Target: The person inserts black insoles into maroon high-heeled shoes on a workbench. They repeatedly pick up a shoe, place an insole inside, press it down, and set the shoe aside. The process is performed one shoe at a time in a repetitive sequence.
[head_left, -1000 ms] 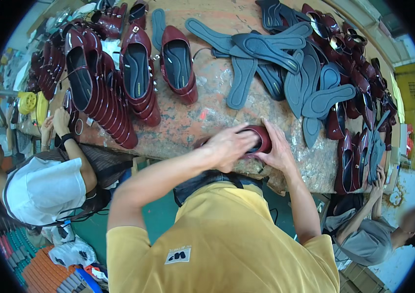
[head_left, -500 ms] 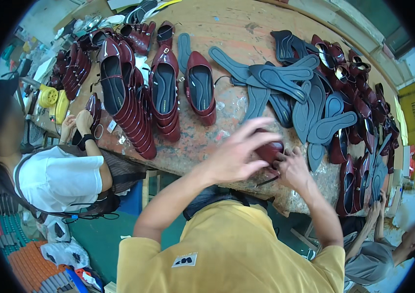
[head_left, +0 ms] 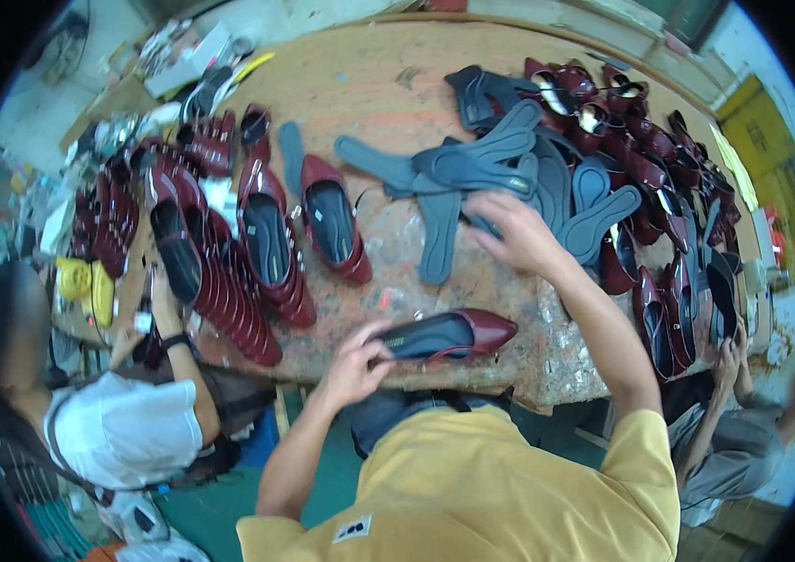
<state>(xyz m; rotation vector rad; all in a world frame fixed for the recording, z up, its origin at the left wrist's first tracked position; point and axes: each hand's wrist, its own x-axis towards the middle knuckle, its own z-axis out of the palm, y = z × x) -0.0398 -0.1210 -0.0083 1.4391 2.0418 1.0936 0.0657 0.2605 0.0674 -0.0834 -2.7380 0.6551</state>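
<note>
Our left hand [head_left: 353, 367] grips the heel end of a maroon shoe [head_left: 449, 335] that lies on its sole at six o'clock on the desk [head_left: 369, 84], toe pointing to three o'clock; the fingers [head_left: 381, 339] curl over the rim, which seems to steady the shoe with its opening facing up. Our right hand [head_left: 512, 234] reaches to one o'clock into the heap of grey insoles [head_left: 472, 169], fingers closing on the near end of one; we cannot tell whether it is lifted clear. The insoles lie fanned and overlapping, so single ones can be picked off. At nine o'clock, finished shoes [head_left: 238, 272] stand packed in rows; more shoes [head_left: 660, 187] crowd three o'clock. Two other people sit at the desk's edges.
</note>
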